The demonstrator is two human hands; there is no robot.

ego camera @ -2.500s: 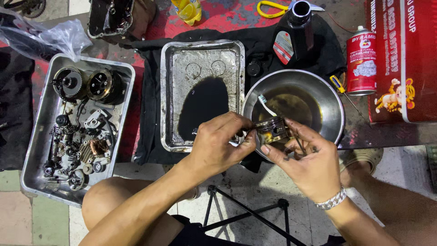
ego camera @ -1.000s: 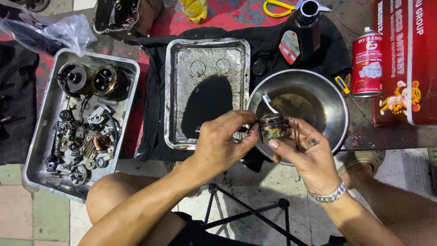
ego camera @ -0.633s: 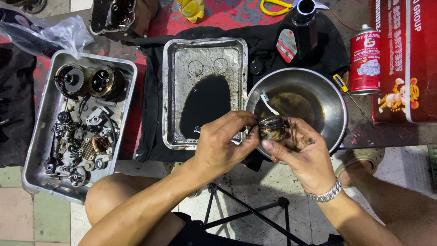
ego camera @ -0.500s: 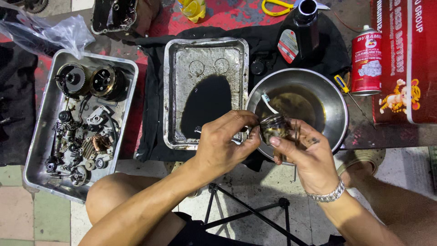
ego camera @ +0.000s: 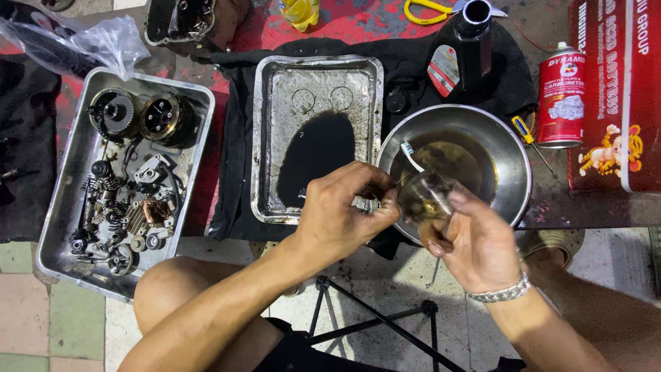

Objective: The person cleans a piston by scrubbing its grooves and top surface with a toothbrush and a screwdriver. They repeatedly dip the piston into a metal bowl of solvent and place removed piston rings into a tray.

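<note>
Item: oily piston (ego camera: pixel 421 196) — being held over the near rim of the round steel bowl (ego camera: pixel 513 155). Right hand (ego camera: pixel 482 244) is cupping it, fingers curled closed around its body. Left hand (ego camera: pixel 341 213) is pinching at its side; what the fingertips grip cannot be told. Advisable: keeping it above the bowl, grip firm against slipping. Beyond — toothbrush (ego camera: pixel 411 156), oil tray (ego camera: pixel 265 138).

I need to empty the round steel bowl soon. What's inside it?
The bowl holds a shallow pool of brownish liquid and a toothbrush leaning at its left side. The hands and the piston they hold cover its near edge, so anything there is hidden.
</note>
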